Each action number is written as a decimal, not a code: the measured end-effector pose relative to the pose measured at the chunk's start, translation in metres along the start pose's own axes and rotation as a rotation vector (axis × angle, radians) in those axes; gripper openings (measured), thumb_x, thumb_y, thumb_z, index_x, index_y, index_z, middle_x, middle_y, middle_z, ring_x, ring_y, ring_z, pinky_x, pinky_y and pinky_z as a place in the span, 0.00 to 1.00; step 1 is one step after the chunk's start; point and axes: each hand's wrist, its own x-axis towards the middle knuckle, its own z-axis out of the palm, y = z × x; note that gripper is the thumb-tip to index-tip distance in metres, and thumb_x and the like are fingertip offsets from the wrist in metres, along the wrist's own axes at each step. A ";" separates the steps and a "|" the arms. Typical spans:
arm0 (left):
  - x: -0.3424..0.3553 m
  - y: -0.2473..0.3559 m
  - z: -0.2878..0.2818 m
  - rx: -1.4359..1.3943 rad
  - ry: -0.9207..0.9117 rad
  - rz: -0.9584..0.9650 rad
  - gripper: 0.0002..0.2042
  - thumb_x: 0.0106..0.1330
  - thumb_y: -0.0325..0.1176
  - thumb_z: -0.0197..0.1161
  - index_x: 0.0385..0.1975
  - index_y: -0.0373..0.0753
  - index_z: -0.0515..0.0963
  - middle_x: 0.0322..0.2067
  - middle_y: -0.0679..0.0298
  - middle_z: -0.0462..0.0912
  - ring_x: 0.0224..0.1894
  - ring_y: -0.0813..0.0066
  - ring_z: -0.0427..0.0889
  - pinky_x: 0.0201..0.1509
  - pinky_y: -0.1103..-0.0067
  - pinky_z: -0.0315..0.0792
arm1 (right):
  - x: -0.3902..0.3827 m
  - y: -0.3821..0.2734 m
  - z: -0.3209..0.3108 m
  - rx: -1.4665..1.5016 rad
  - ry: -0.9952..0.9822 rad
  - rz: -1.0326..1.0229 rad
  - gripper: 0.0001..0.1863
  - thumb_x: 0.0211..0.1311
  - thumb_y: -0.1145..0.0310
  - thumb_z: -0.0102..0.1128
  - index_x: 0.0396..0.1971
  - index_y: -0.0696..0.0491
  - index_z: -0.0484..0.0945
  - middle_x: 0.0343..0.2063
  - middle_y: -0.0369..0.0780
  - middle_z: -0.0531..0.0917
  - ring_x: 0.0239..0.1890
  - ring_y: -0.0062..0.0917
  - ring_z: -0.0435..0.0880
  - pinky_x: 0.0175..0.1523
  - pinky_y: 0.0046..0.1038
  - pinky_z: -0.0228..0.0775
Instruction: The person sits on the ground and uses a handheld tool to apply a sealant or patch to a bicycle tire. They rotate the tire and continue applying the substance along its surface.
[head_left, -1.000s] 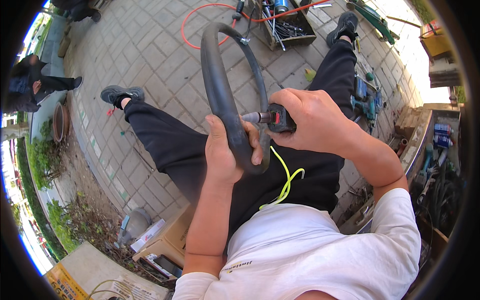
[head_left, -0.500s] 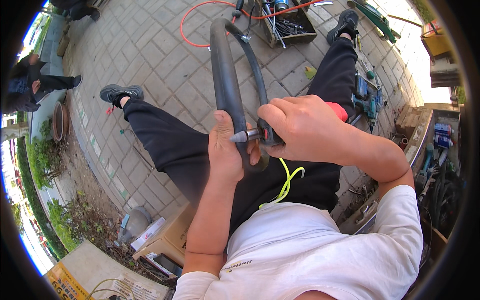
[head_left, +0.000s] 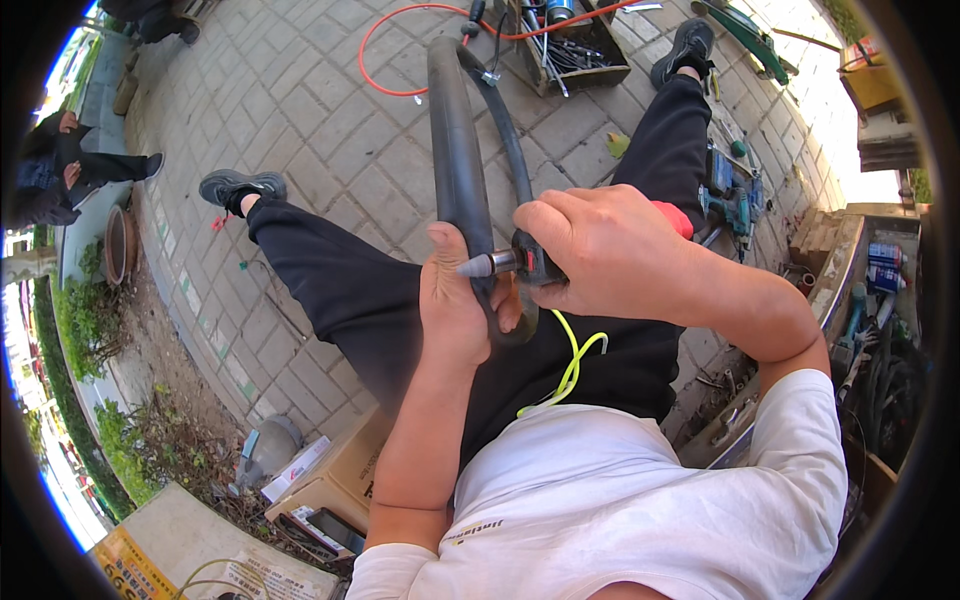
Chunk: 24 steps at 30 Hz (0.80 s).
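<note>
Black rubber tube (head_left: pixel 460 150) runs from upper centre to centre of frame; left hand (head_left: pixel 452 310) wrapped around its lower end. Right hand (head_left: pixel 605 240) grips dark hand tool (head_left: pixel 535 262), grey tip (head_left: pixel 476 266) pointing left across the tube; contact cannot be told. Versus 1.0 s ago: tube's top shifted right, tool tip lower and further left, red part (head_left: pixel 678 217) now visible beside right wrist.

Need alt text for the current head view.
A person's left hand grips a black inner tube; the right hand holds a tool, its gray tip pointing across the tube. Beyond are paving and an open toolbox.
</note>
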 end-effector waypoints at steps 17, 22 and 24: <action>-0.002 0.003 -0.002 -0.051 0.024 -0.071 0.38 0.73 0.74 0.46 0.25 0.38 0.73 0.15 0.65 0.68 0.13 0.74 0.70 0.15 0.77 0.64 | -0.003 -0.004 0.004 0.043 -0.011 -0.022 0.20 0.52 0.61 0.75 0.30 0.56 0.72 0.25 0.44 0.82 0.28 0.40 0.88 0.32 0.38 0.81; 0.000 0.000 0.002 -0.016 0.029 -0.030 0.37 0.75 0.74 0.43 0.27 0.41 0.72 0.14 0.68 0.63 0.10 0.73 0.67 0.14 0.76 0.63 | 0.001 0.002 0.002 -0.001 -0.016 0.015 0.20 0.52 0.61 0.76 0.31 0.56 0.72 0.26 0.44 0.82 0.28 0.40 0.88 0.32 0.38 0.81; 0.000 0.001 0.003 -0.009 0.040 -0.048 0.37 0.75 0.74 0.43 0.27 0.41 0.72 0.14 0.68 0.63 0.10 0.73 0.67 0.14 0.76 0.63 | 0.000 0.001 0.002 0.012 -0.022 0.012 0.20 0.52 0.61 0.76 0.31 0.56 0.72 0.26 0.44 0.82 0.28 0.40 0.88 0.31 0.38 0.81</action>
